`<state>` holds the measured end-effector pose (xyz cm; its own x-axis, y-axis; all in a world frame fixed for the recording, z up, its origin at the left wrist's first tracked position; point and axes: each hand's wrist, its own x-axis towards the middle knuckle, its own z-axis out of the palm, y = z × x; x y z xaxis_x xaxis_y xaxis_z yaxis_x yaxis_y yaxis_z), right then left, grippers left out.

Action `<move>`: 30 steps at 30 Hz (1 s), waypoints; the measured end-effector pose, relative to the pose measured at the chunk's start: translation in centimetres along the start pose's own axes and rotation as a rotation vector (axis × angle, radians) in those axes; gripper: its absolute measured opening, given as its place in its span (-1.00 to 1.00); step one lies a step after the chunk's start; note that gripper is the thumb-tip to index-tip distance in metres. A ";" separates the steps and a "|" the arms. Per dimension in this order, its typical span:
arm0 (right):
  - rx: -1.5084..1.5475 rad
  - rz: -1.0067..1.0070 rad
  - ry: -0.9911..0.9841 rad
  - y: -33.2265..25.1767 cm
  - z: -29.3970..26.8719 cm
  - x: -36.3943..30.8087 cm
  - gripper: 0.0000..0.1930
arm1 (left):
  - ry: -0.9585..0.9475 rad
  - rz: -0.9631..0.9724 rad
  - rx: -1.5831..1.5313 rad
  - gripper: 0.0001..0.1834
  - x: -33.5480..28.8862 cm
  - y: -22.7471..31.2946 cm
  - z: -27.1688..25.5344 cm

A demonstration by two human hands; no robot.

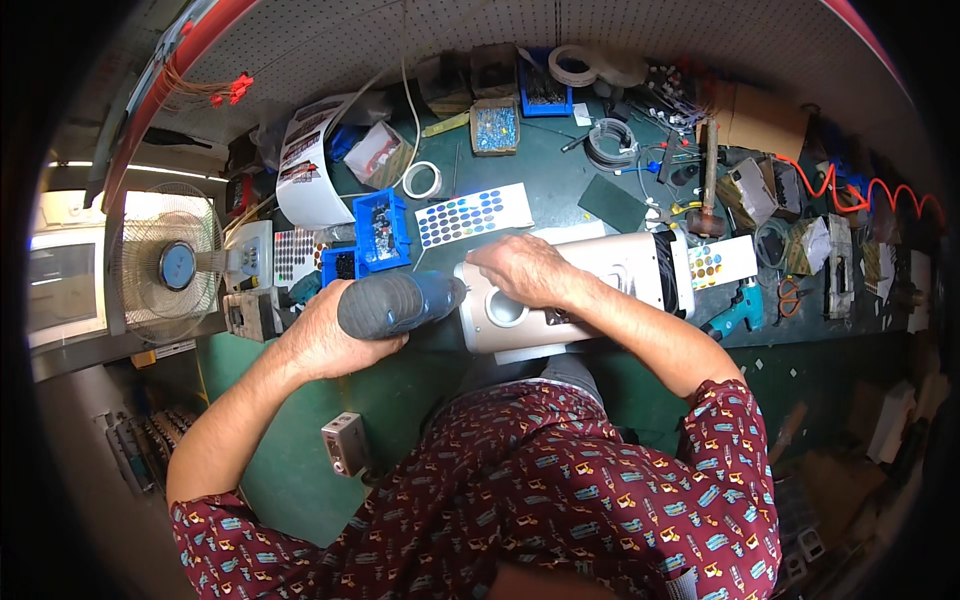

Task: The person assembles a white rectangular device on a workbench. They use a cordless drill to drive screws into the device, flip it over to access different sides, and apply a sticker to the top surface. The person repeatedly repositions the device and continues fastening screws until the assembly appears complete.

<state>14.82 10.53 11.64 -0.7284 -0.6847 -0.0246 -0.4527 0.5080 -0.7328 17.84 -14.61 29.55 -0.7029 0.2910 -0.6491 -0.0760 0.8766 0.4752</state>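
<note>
A person in a short-sleeved maroon shirt with a small colourful print [560, 470] works at a dark green tabletop [550, 172], seen from above. At the middle of its near edge, right in front of the person's body, a champagne-coloured metal housing with pale end caps [612, 260] lies on its side, its length running left to right; a round white-rimmed opening [507, 310] shows near its left end. The left hand [343, 335] is wrapped around a blue-and-black power tool [395, 303], whose nose points at the housing's left end; whether the two touch is unclear. The right hand [525, 270] lies over the top of that same end, fingers bent and close together; whether they pinch anything cannot be told. Just beyond the tool, toward the tabletop's left side, stands a blue plastic bin of small parts [382, 232]. Behind the housing lie a white sheet of round blue stickers [475, 215] and, farther right, a dark green rectangular sheet [612, 203]. Beside the housing's right end are a sheet of round gold stickers [722, 262] and, close to the near edge, a teal cordless drill [740, 310]; scissors with orange handles [790, 297] lie farther right. Toward the far edge are a white roll of tape [422, 180], a coil of grey cable [610, 145] and a wooden-handled mallet [708, 185]. A round caged fan [177, 266] stands off the left edge.
</note>
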 end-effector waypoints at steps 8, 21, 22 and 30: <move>0.006 -0.009 0.010 0.7 0.6 0.2 -0.69 | 0.017 -0.014 0.025 -0.61 0.3 -0.8 0.1; 0.036 -0.009 -0.270 6.6 -2.7 7.5 -0.78 | 0.072 0.074 -0.028 -0.50 -1.3 -1.1 1.1; -0.041 0.038 -0.221 9.0 -2.8 9.4 -0.80 | 0.030 -0.002 -0.011 -0.47 -1.2 -0.7 0.6; -0.640 0.254 0.120 25.6 0.0 21.3 -0.90 | 0.359 0.216 -0.416 -0.55 -4.6 -2.9 4.5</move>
<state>-12.32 8.92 -7.64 -0.8869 -0.4603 -0.0395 -0.4481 0.8779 -0.1688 24.53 -16.81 28.48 -0.9231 0.2350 -0.3044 -0.1243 0.5666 0.8145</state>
